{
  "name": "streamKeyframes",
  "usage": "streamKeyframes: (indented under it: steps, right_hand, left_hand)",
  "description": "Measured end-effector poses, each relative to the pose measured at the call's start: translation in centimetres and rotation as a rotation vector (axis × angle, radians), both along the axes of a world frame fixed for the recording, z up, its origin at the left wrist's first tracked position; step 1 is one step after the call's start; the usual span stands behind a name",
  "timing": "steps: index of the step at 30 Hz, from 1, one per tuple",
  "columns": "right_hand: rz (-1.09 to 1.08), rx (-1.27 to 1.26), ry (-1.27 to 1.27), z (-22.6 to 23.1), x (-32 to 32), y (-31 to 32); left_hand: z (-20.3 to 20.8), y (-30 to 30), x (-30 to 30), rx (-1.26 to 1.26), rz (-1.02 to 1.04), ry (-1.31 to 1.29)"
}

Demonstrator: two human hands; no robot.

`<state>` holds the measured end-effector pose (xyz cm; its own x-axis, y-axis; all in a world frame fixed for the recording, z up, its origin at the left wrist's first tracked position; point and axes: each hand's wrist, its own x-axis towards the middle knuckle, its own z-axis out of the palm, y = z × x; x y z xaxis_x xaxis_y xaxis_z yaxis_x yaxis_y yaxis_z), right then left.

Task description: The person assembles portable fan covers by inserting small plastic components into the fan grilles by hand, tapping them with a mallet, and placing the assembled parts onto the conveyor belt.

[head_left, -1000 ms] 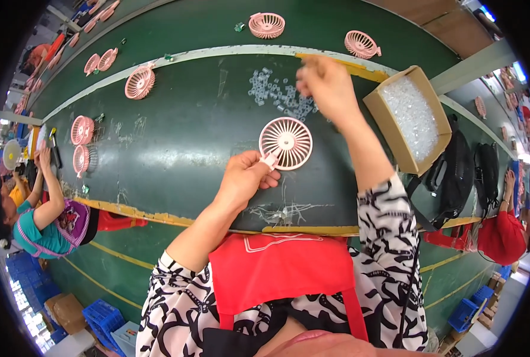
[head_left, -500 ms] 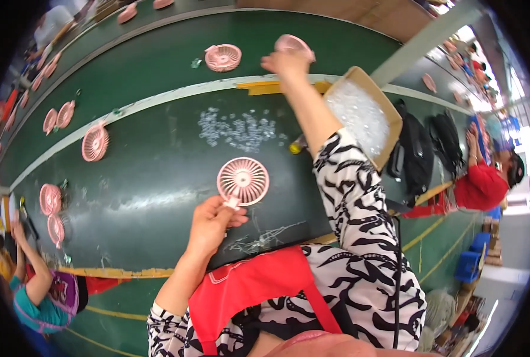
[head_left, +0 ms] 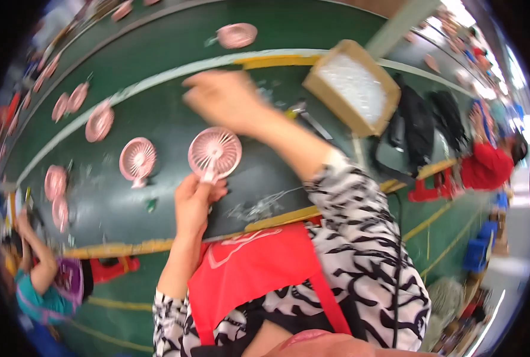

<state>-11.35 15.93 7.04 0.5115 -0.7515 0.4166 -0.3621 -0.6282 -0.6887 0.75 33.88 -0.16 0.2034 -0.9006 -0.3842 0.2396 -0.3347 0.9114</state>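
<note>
My left hand (head_left: 194, 205), near the bench's front edge, is closed round the short handle of a pink fan grille (head_left: 215, 153) with radial slats. Just beyond that grille my right hand (head_left: 226, 101) is over the bench, its fingers smeared by motion; whether they hold anything cannot be told. It covers most of the small clear pieces (head_left: 266, 92) scattered on the bench. To the left of my left hand lies another pink fan part (head_left: 138, 160), round and slatted, with its stub toward me. A small green bit (head_left: 151, 205) lies below it.
A cardboard box (head_left: 312, 86) of clear pieces stands at right, beside black bags (head_left: 416, 128). A yellow-ended tool (head_left: 294, 110) lies near it. Pink fan parts (head_left: 100, 122) (head_left: 236, 35) are on the bench and belt. Tangled clear strands (head_left: 262, 208) lie up front. Co-workers sit at both sides.
My right hand has come back from the belt, where it was on a pink fan part, and moved left over the bench. A pink fan part now lies left of my left hand.
</note>
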Motion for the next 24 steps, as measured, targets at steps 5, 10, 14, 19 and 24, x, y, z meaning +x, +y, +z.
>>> streamKeyframes:
  steps: [5, 10, 14, 19, 24]
  right_hand:
    - [-0.032, -0.009, -0.049, 0.6, -6.8, 6.0]
    - [0.098, -0.248, 0.052, -1.6, -4.9, 11.2]
    - [0.055, -0.330, 0.148, -2.4, -4.1, 12.1]
    - [0.075, -0.371, 0.158, -2.3, -4.9, 12.3]
    - [0.089, -0.384, 0.110, -2.2, -5.3, 12.9]
  left_hand:
    - [-0.3, -1.0, -0.2, -0.167, 0.050, -0.039]
    - [-0.1, -0.6, -1.6, -0.376, 0.098, -0.123]
    - [1.1, 0.2, -1.8, -0.417, 0.055, -0.408]
    - [0.5, 0.7, -2.3, -0.519, 0.120, -0.411]
    - [1.3, 1.2, -2.8, -0.544, 0.073, -0.505]
